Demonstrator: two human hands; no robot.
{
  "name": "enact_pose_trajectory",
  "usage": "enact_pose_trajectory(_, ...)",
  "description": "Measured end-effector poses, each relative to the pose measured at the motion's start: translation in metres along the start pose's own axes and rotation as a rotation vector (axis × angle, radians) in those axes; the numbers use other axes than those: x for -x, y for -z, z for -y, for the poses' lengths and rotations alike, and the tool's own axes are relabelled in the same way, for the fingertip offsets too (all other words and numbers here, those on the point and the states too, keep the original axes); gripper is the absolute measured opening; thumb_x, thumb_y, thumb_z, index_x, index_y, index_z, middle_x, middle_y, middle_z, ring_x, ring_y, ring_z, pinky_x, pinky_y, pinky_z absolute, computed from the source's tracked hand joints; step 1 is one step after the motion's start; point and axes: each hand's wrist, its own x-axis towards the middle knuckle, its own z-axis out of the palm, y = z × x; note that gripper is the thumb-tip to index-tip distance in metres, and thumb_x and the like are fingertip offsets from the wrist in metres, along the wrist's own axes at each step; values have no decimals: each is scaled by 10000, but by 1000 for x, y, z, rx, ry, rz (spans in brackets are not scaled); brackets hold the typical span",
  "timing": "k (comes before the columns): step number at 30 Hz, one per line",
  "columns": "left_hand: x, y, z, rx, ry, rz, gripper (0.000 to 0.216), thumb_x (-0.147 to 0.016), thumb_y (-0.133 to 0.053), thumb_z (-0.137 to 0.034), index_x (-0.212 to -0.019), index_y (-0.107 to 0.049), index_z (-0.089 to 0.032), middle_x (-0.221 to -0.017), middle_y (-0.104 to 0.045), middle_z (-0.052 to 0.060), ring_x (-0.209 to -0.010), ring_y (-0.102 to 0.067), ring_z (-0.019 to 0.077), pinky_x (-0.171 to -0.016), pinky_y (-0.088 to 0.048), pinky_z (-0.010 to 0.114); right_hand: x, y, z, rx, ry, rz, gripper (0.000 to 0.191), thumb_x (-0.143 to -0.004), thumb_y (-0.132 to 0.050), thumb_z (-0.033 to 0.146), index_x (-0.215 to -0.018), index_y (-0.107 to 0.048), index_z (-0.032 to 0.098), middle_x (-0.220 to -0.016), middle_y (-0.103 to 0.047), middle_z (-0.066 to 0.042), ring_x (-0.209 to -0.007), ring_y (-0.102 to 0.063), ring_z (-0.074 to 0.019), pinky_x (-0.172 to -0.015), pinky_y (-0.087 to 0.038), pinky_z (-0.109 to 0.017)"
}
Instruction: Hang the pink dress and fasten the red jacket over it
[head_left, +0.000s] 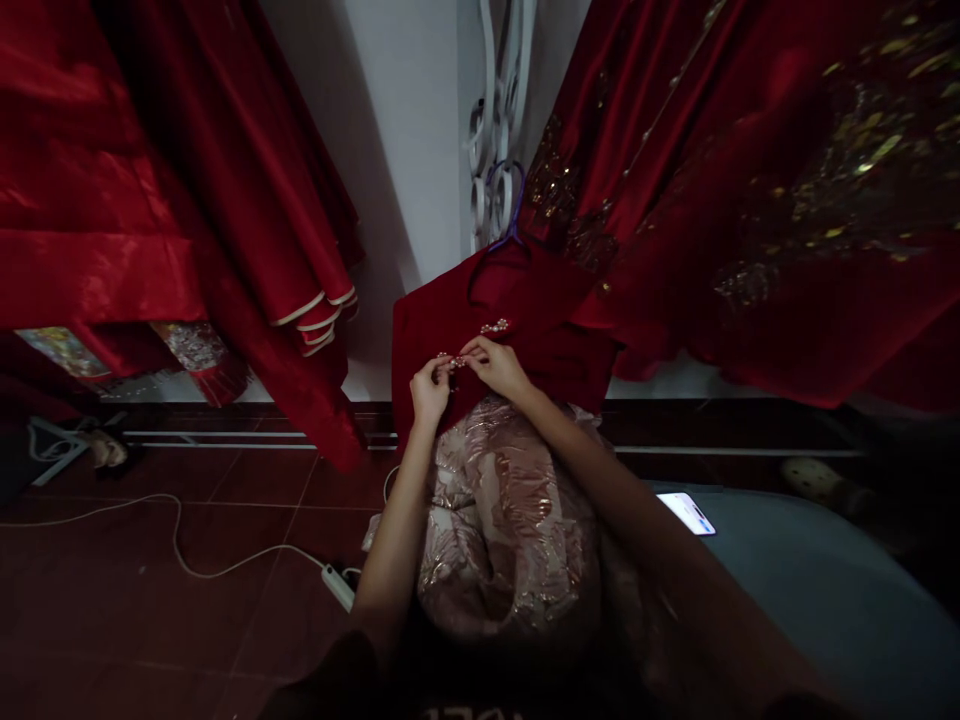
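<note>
A dark red garment (427,320) hangs in front of me from a purple hanger (517,215). Both hands meet at its front, over a beaded ornament (456,362) with pearl-like beads. My left hand (430,392) pinches the ornament's left end. From the other side, my right hand (496,366) has its fingertips closed on the right end. A second beaded ornament (495,326) sits on the cloth just above my right hand. Pink-and-gold brocade fabric (517,480) lies bunched below, under my forearms. Whether the ornament is fixed to the cloth cannot be made out.
Red garments (247,170) hang at left, and red cloth with gold sequins (847,170) at right. The hanger hooks on a white scrolled metal frame (501,110). A lit phone (686,513) lies on a grey-blue surface (810,570). A power strip (337,587) and cable rest on the tiled floor.
</note>
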Motion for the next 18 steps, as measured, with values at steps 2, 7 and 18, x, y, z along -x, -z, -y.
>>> enact_pose_trajectory(2, 15, -6, 0, -36, -3, -66, 276, -855, -434, -148, -1073, -594, -207, -992, -690, 43, -855, -659, 125, -835, -501, 274, 6, 21, -1, -112, -66, 123, 127, -803, -555, 230, -890, -628, 174, -887, -687, -48, -795, -664, -141, -694, -574, -291)
enact_pose_trajectory(7, 43, -14, 5, -290, 18, -14, 242, -788, -482, -113, -1009, -530, -200, -1039, -620, 69, -939, -608, 160, -881, -467, 303, 36, 74, -6, 86, -207, 277, 152, -792, -541, 182, -874, -669, 181, -814, -704, -45, -686, -666, -142, -630, -560, -280)
enact_pose_trajectory(18, 42, -9, -3, -682, 86, 204, 218, -730, -630, -241, -885, -488, -182, -932, -592, 116, -923, -593, 253, -810, -430, 351, 75, 50, -23, 773, -96, 10, 177, -735, -652, 305, -865, -600, 196, -880, -572, -76, -728, -583, -180, -584, -425, -254)
